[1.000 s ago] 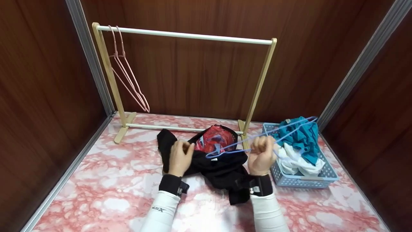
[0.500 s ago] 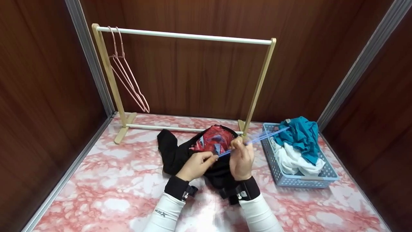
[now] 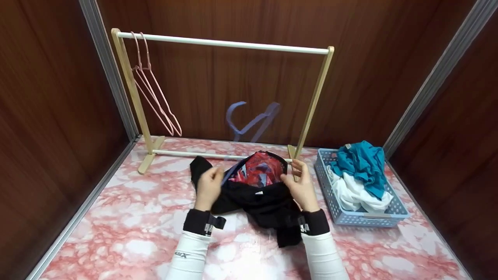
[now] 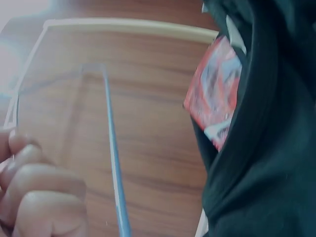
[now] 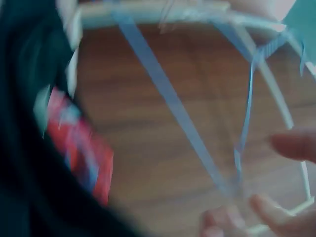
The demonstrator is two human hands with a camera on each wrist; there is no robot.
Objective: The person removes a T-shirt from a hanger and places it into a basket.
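Note:
A blue clothes hanger [image 3: 253,121], blurred by motion, stands tilted with its hook up above the table. My left hand [image 3: 210,187] grips its lower end, fingers curled. The hanger's long blue bar [image 4: 112,143] crosses the left wrist view. Below and between the hands lies a black garment [image 3: 260,206], its neck opening towards the rack and a red patterned inside [image 3: 261,169] showing. My right hand [image 3: 302,186] is at the garment's right side, thumb and fingers apart; whether it touches the cloth I cannot tell.
A rack with a white rail [image 3: 225,43] stands behind the garment. Two pink hangers [image 3: 157,99] hang at its left end. To the right, a blue basket [image 3: 373,221] holds a teal garment [image 3: 362,165] and a white garment [image 3: 356,192]. Wooden walls enclose the marbled table [image 3: 128,217].
The hanger has passed from my right hand to my left and swung from pointing right to hook up. My right hand has let go and moved back right; the garment stays put.

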